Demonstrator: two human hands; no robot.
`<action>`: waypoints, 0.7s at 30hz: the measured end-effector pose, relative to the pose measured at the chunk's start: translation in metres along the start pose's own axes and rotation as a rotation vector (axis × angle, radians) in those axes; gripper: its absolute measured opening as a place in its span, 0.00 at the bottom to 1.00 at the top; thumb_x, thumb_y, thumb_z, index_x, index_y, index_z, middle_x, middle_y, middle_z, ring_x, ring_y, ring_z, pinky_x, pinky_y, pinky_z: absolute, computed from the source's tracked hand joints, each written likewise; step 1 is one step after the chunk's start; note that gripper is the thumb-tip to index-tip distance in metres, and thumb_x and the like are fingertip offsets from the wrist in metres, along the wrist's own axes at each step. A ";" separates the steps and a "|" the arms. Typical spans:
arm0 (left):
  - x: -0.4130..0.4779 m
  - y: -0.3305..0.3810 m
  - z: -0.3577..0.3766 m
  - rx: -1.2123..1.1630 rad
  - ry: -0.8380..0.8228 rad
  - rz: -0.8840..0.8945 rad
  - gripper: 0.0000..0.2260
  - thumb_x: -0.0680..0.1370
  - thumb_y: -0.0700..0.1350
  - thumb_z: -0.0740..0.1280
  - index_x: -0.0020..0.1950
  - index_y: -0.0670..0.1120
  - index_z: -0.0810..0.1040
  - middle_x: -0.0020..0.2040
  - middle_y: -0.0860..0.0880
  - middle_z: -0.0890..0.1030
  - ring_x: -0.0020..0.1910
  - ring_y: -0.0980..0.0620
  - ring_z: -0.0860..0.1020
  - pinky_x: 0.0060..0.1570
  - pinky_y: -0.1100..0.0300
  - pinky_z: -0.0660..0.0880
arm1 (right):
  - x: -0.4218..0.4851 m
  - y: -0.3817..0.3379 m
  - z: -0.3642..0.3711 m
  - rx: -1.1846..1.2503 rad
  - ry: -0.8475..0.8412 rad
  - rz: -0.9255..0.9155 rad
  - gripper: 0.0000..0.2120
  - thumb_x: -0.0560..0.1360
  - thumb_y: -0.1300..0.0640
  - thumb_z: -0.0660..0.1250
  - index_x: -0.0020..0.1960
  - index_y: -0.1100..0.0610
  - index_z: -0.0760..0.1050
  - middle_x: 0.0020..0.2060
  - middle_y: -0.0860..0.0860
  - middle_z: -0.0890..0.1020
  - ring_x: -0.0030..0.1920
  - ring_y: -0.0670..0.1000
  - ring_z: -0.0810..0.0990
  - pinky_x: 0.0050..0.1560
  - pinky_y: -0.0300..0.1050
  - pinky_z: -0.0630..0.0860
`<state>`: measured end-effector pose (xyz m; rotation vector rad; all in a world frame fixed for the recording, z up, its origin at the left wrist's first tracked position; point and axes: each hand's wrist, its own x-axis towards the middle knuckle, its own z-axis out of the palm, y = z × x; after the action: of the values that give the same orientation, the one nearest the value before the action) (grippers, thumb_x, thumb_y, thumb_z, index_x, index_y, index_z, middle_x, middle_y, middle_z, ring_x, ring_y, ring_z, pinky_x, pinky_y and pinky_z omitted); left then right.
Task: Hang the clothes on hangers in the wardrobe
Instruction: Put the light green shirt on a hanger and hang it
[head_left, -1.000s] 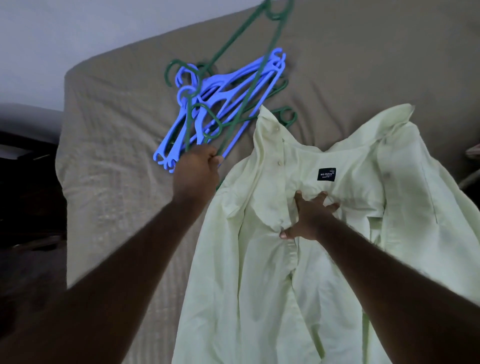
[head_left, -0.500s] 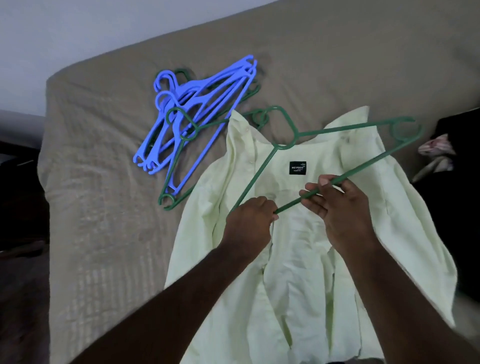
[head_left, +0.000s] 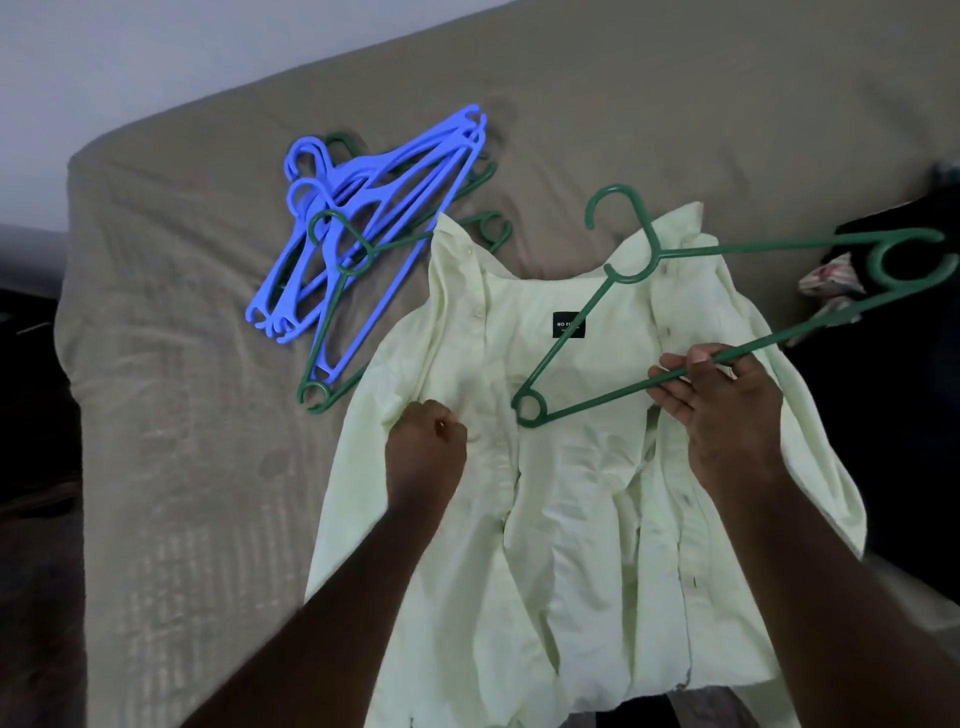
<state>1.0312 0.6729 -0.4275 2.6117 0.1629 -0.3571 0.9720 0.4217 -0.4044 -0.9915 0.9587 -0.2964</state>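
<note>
Hands busy — nearly ready to hang
Nearest, the left hand (head_left: 426, 441) grips the front of the pale shirt (head_left: 571, 519); the right hand (head_left: 722, 400) holds the green hanger (head_left: 592, 402) by its bottom bar, over the collar (head_left: 457, 244). The shirt lies open on the bed (head_left: 182, 364), spare hangers (head_left: 374, 208) at 10 o'clock. The hanger's tip might snag the collar and drag the shirt crooked.

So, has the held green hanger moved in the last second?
Yes. The green hanger went rightward from above the blue hangers to over the shirt, its hook now right of the black label, held by the right hand.
</note>
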 end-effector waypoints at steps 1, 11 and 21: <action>-0.011 -0.003 -0.009 -0.055 0.024 0.017 0.05 0.74 0.36 0.65 0.38 0.43 0.76 0.35 0.49 0.77 0.37 0.47 0.76 0.38 0.60 0.67 | -0.002 0.004 0.000 -0.002 0.009 0.017 0.07 0.82 0.62 0.61 0.46 0.56 0.72 0.41 0.56 0.81 0.43 0.56 0.84 0.48 0.51 0.83; 0.026 0.037 0.002 0.390 -0.150 -0.035 0.25 0.75 0.66 0.62 0.57 0.46 0.75 0.54 0.48 0.79 0.54 0.45 0.79 0.44 0.56 0.66 | -0.009 0.034 0.001 -0.009 0.052 0.060 0.06 0.83 0.62 0.60 0.47 0.58 0.70 0.43 0.58 0.81 0.43 0.56 0.84 0.48 0.51 0.83; -0.029 -0.014 -0.043 0.253 -0.371 0.378 0.16 0.76 0.54 0.54 0.48 0.44 0.76 0.41 0.46 0.79 0.46 0.42 0.79 0.42 0.55 0.71 | -0.010 0.036 -0.003 -0.024 0.082 0.100 0.05 0.83 0.61 0.60 0.48 0.58 0.71 0.43 0.58 0.81 0.45 0.57 0.84 0.48 0.52 0.83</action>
<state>1.0102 0.7042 -0.3894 2.6818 -0.5250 -0.7510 0.9565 0.4457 -0.4293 -0.9561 1.0849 -0.2441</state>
